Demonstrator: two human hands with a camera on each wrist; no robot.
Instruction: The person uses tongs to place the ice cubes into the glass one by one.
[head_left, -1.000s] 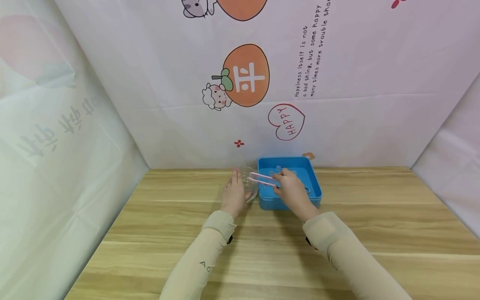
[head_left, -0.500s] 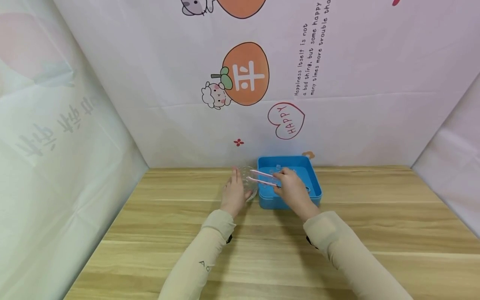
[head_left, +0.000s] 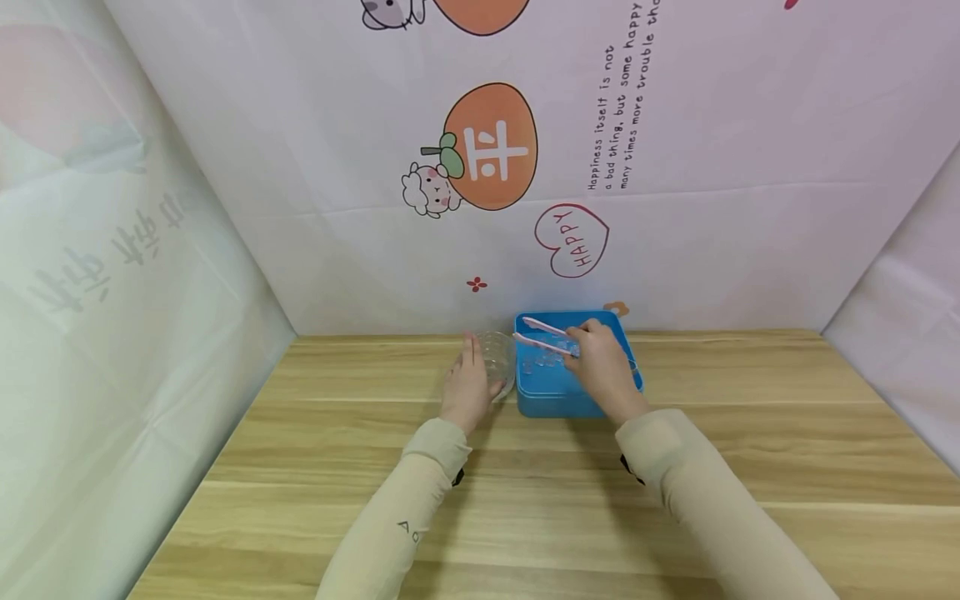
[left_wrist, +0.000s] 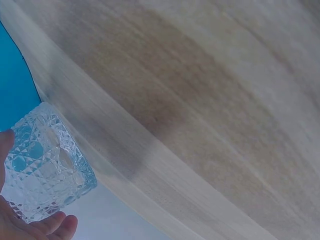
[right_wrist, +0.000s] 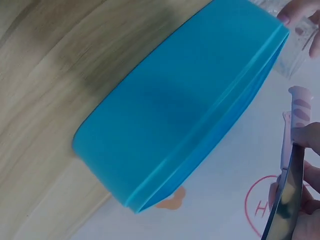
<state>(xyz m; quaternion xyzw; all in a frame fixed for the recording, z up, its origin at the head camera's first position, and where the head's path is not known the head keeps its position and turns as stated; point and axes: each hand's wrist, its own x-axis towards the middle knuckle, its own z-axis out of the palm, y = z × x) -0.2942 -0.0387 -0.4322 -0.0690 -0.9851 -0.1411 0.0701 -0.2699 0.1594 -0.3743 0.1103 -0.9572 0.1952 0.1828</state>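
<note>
My left hand (head_left: pixel 467 385) holds a clear cut-glass cup (head_left: pixel 501 354) on the table, thumb and fingers on either side of its patterned wall (left_wrist: pixel 47 160). Touching or very close to it on the right stands a blue box (head_left: pixel 558 407) with several small clear pieces, like ice cubes, (head_left: pixel 543 361) inside. My right hand (head_left: pixel 602 362) grips metal tongs (head_left: pixel 543 344) with pale pink tips over the box. The tongs' tips (right_wrist: pixel 301 102) are spread apart, and I see nothing between them. The inside of the cup is hard to make out.
A wood-grain table (head_left: pixel 525 508) runs up to a white printed cloth wall (head_left: pixel 360 258) right behind the box. Another cloth (head_left: pixel 150 375) hangs along the left side. The box's walls (right_wrist: pixel 165 105) rise beneath my right hand.
My right hand and the tongs have moved right, from over the cup to over the blue box. My left hand has stayed at the cup.
</note>
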